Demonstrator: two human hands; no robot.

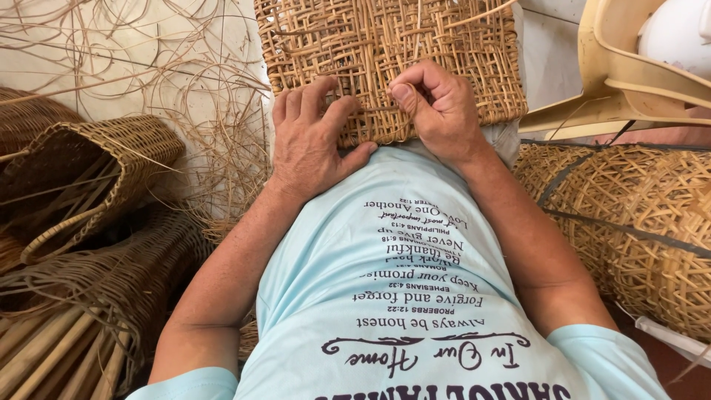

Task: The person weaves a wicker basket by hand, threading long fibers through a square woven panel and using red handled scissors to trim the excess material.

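A flat, open-weave rattan panel (444,44) rests on my lap and reaches away from me. My left hand (311,137) lies on its near edge, fingers spread and pressing down on the weave. My right hand (437,104) is curled at the same edge, thumb and forefinger pinching a thin rattan strand (374,109) that runs between the two hands. My pale blue shirt (392,296) with dark print fills the lower middle of the view.
Woven baskets (89,170) and a bundle of canes (52,355) sit at the left. Loose rattan strips (200,96) are scattered over the pale floor. A large rolled open-weave piece (637,222) lies at the right, under a cream plastic chair (622,74).
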